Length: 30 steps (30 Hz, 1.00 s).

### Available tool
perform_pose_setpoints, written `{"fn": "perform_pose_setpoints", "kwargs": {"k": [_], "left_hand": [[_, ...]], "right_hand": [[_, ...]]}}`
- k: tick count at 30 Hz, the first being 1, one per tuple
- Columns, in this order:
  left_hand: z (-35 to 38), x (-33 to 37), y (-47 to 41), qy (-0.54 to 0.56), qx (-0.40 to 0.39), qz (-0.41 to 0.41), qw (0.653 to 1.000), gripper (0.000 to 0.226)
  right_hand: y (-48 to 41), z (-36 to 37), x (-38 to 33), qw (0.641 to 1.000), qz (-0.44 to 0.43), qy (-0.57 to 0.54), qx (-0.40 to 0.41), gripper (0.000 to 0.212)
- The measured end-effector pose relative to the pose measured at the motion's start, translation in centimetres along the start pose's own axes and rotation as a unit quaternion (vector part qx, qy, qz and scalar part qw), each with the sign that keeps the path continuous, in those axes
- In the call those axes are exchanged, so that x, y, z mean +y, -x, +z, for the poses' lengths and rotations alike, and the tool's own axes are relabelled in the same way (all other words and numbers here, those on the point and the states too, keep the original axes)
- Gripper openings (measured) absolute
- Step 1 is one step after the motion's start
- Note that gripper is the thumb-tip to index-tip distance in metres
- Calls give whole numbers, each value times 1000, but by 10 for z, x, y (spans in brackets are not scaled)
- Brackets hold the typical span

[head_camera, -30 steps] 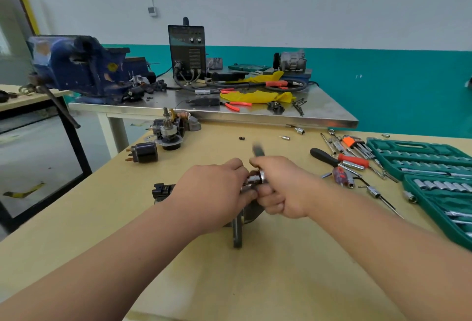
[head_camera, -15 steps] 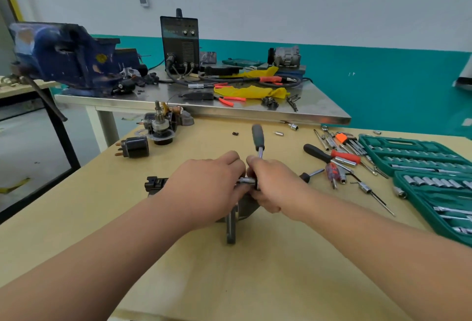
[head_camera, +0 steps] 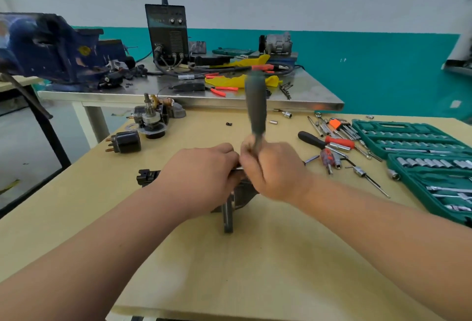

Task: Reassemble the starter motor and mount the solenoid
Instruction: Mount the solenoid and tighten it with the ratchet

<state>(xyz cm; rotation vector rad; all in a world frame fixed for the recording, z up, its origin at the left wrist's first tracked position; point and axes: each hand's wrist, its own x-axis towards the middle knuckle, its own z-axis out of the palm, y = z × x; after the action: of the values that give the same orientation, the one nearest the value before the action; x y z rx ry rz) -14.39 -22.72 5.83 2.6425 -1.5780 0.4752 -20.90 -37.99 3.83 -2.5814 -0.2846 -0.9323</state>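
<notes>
Starter motor (head_camera: 241, 194) lies directly beneath both sets of fingers, resting on the worktop (head_camera: 255, 269) and largely covered by them. Only the dark housing, a flange edge on the near side and a black connector end projecting beyond the left wrist are visible.

The left hand (head_camera: 201, 177) has its fingers (head_camera: 224, 149) curled over the top of the housing, holding it down. The right hand (head_camera: 274, 171) has its fingers (head_camera: 249, 148) closed round the lower part of a grey-handled tool (head_camera: 255, 106). The tool stands upright above the knuckles and is blurred. Its working end is hidden between the two hands, so the fastener cannot be confirmed.

Judgement: the motor's long axis runs left to right across the fingers, and the tool meets it where the two hands touch, so the right hand does the work.

The solenoid (head_camera: 125, 142) sits unmounted, well apart beyond the left hand. An armature assembly (head_camera: 153, 119) stands just behind it. Beyond the right hand lie loose screwdrivers (head_camera: 325, 142) and open green socket cases (head_camera: 408, 136).

Behind the worktop stands a steel table (head_camera: 255, 103) carrying a blue vice (head_camera: 51, 47) and a black welder (head_camera: 167, 32), against a white and teal wall (head_camera: 383, 70).
</notes>
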Motion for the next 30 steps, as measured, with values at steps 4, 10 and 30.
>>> {"fn": "perform_pose_setpoints", "kwargs": {"k": [4, 10, 30], "left_hand": [[-3, 1, 2, -10, -12, 4, 1000, 31], [2, 1, 0, -20, 12, 6, 1000, 31], [1, 2, 0, -16, 26, 24, 999, 31]], "right_hand": [[-7, 3, 2, 985, 93, -143, -37, 31], [-6, 10, 1, 913, 336, -187, -134, 41], [-9, 3, -10, 910, 347, -216, -66, 39]]}}
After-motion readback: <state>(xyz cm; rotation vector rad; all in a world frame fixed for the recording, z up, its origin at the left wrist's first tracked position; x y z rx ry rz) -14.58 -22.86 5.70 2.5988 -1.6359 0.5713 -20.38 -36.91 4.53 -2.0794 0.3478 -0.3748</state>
